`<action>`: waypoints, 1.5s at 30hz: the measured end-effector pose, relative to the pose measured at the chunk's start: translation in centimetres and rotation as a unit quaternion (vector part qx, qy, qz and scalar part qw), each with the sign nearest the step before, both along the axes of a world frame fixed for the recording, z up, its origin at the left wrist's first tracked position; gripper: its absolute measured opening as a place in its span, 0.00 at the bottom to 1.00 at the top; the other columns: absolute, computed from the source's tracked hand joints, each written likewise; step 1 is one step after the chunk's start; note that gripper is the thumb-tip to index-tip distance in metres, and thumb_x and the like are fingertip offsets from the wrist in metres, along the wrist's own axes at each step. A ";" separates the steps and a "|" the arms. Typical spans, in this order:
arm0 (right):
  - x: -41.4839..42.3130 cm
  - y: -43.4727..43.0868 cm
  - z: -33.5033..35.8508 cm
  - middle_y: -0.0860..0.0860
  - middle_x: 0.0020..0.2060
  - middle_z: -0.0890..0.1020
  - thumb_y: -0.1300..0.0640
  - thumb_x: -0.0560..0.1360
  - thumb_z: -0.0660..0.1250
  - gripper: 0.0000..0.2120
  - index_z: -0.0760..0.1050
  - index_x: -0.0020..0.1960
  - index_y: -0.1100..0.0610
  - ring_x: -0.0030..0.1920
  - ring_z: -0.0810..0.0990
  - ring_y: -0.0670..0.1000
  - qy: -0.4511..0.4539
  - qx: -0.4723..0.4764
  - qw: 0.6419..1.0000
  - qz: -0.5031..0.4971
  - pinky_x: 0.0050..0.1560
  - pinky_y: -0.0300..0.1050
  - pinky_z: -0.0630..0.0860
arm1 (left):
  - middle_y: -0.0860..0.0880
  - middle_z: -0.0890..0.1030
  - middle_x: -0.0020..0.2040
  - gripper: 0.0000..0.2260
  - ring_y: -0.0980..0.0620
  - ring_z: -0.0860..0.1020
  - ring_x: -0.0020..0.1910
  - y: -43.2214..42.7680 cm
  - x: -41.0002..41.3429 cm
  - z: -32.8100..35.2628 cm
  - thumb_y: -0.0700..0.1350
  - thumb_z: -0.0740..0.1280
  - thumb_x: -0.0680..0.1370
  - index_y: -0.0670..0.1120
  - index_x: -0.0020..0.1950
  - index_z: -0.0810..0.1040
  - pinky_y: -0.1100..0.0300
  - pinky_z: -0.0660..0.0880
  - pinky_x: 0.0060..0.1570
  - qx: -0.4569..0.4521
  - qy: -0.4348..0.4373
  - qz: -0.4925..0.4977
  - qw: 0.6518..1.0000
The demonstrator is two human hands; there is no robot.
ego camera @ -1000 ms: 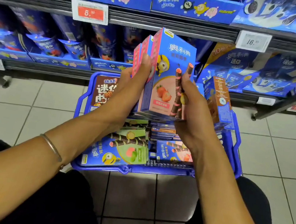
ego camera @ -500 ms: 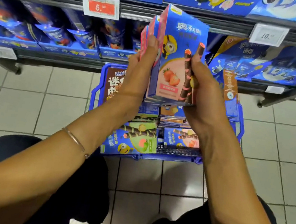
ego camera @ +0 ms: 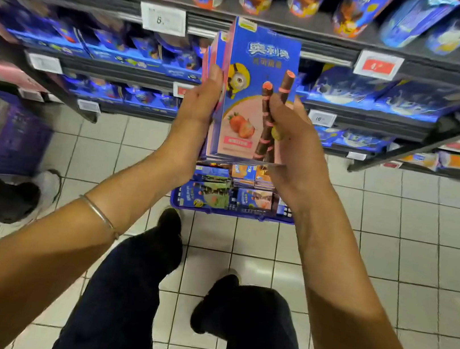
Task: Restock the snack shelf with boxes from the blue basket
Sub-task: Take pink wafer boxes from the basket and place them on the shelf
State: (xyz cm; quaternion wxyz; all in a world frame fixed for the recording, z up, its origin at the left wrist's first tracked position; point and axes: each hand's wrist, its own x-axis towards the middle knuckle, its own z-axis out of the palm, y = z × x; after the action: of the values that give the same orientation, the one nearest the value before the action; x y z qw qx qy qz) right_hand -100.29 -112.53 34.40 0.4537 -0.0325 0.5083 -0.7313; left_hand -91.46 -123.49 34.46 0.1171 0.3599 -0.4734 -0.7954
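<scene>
Pressed between both palms, a small stack of strawberry snack boxes [ego camera: 257, 91] is held upright in front of the snack shelf [ego camera: 271, 46], well above the blue basket [ego camera: 230, 211] on the tiled floor [ego camera: 393, 228]. The left hand [ego camera: 194, 118] is closed flat against the stack's left side, and the right hand [ego camera: 293, 142] is wrapped round its right edge, with fingers [ego camera: 276, 106] spread over the front panel. More boxes are seen lying in the basket below.

Several thin cartons are being carried by side pressure alone, so an inner box could be squeezed out and dropped if the grip is eased while the stack is lifted towards a tier. The shelf tiers look crowded with blue packs; neighbouring stock could be knocked down if the stack is pushed in without a gap being found. Another person's shoe [ego camera: 46, 185] stands near on the left, so a collision could be caused by a sidestep.
</scene>
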 end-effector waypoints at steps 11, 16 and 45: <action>2.0 -0.8 26.4 0.47 0.46 0.83 0.47 0.72 0.71 0.14 0.81 0.56 0.50 0.43 0.83 0.46 0.202 -0.041 0.978 0.045 0.39 0.43 0.80 | 0.53 0.87 0.39 0.27 0.56 0.87 0.39 -0.9 3.6 25.1 0.63 0.51 0.87 0.47 0.72 0.78 0.59 0.84 0.41 -0.069 0.145 0.010 0.987; 2.9 -3.5 33.0 0.42 0.36 0.81 0.51 0.77 0.70 0.11 0.78 0.57 0.54 0.36 0.80 0.43 0.260 -0.101 0.959 0.057 0.36 0.39 0.78 | 0.51 0.89 0.46 0.27 0.55 0.88 0.41 -3.5 4.8 32.5 0.62 0.53 0.87 0.54 0.51 0.90 0.60 0.84 0.39 -0.128 0.183 0.018 0.975; 4.3 -32.5 57.4 0.59 0.49 0.86 0.51 0.77 0.73 0.13 0.80 0.53 0.61 0.49 0.86 0.57 0.489 -0.174 0.855 0.014 0.53 0.54 0.83 | 0.43 0.82 0.70 0.25 0.40 0.82 0.67 -35.5 7.0 56.1 0.61 0.54 0.87 0.49 0.74 0.79 0.46 0.83 0.61 -0.320 0.325 -0.001 0.890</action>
State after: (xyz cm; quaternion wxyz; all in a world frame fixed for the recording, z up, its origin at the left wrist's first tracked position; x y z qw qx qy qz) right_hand -96.01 -145.07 91.77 0.1438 -0.4716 0.5288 -0.6909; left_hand -84.48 -158.98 90.56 0.3723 0.0240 -0.6386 -0.6731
